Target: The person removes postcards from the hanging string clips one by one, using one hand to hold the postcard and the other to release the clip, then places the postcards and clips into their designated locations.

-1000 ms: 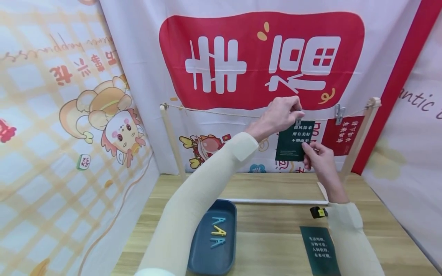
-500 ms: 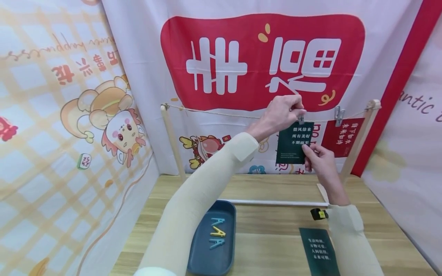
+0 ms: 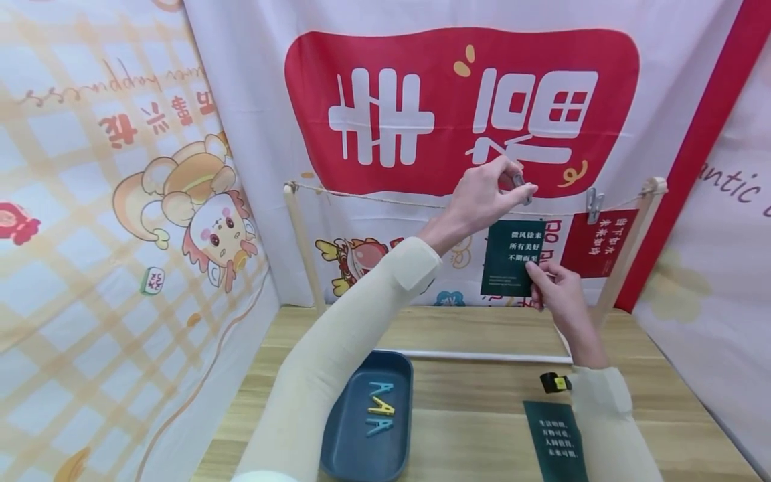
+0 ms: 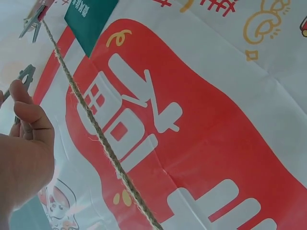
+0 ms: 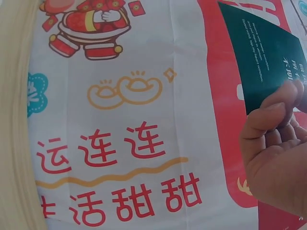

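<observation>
My left hand (image 3: 482, 191) pinches a grey clothespin (image 4: 26, 74) between thumb and fingers, apart from the twine rope (image 4: 98, 129) in the left wrist view. My right hand (image 3: 560, 288) pinches the lower right edge of a dark green card (image 3: 512, 258) printed with white Chinese text. That card stands upright, its top edge just below the rope in the head view. To its right, a red card (image 3: 596, 244) hangs from the rope by another grey clothespin (image 3: 594, 204). A second green card (image 3: 555, 435) lies on the table beside my right forearm.
The rope runs between two wooden posts, the left post (image 3: 304, 248) and the right post (image 3: 626, 254). A blue tray (image 3: 361, 455) with blue and yellow clothespins (image 3: 381, 406) sits under my left forearm. A small black-and-yellow object (image 3: 554, 382) lies near my right sleeve. Printed cloth hangs behind.
My left hand has lifted slightly, and the clothespin has come away from the green card's top edge. The green card sits slightly lower, still in my right hand.
</observation>
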### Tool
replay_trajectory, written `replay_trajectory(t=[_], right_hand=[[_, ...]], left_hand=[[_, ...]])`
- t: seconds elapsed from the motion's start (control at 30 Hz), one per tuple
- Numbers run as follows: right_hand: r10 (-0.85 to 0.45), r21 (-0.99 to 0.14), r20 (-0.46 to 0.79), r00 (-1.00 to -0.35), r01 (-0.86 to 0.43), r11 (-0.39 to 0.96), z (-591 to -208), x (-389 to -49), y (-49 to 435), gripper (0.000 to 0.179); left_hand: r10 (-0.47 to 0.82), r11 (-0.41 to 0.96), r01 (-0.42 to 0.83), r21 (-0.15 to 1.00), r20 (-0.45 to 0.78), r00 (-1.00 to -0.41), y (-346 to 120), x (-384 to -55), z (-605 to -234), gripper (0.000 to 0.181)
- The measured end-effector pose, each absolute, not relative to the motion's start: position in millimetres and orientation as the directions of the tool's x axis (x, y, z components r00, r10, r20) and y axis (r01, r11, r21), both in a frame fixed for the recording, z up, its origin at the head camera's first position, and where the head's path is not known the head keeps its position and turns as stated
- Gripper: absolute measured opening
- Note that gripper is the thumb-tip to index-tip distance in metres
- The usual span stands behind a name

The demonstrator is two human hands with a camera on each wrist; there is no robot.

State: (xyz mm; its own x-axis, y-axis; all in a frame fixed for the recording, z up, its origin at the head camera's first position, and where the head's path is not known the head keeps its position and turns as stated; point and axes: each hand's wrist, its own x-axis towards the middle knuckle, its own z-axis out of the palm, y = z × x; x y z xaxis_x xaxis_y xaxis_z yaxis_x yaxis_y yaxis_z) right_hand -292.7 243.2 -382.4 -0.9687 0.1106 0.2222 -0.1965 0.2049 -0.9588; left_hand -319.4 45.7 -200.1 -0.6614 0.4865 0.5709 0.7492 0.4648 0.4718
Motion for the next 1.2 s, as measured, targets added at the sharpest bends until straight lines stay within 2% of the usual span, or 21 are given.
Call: replay_trajectory(t=[0.3, 0.53, 0.67, 0.9, 1.2], right_hand=[[0.060, -0.961, 0.193, -0.979, -0.176, 0.212, -393.7, -288.7, 247.4, 0.040], [0.019, -0.967, 0.154, -0.988, -0.146, 0.210, -409.3, -277.3, 243.2, 0.045], [-0.018, -0.962, 0.150, -0.989, -0.150, 0.230, -421.6, -271.0, 242.8, 0.045], [-0.010, -0.952, 0.138, -0.990, -0.136, 0.275, -437.3, -258.0, 257.0, 0.047], [-0.046, -0.927, 0.091, -0.995, -0.101, 0.362, -449.2, -240.0, 278.4, 0.047]], left_hand=[[0.496, 0.444, 0.768, 0.461, 0.588, -0.639, 26.3, -314.9, -214.0, 0.036], [0.568, 0.334, 0.789, 0.515, 0.559, -0.605, 2.5, -309.9, -226.8, 0.037], [0.602, 0.318, 0.792, 0.521, 0.535, -0.593, -11.7, -306.3, -236.6, 0.037], [0.615, 0.386, 0.756, 0.528, 0.464, -0.638, -33.0, -299.3, -256.9, 0.036], [0.621, 0.434, 0.731, 0.527, 0.413, -0.666, -60.2, -292.1, -280.9, 0.030]])
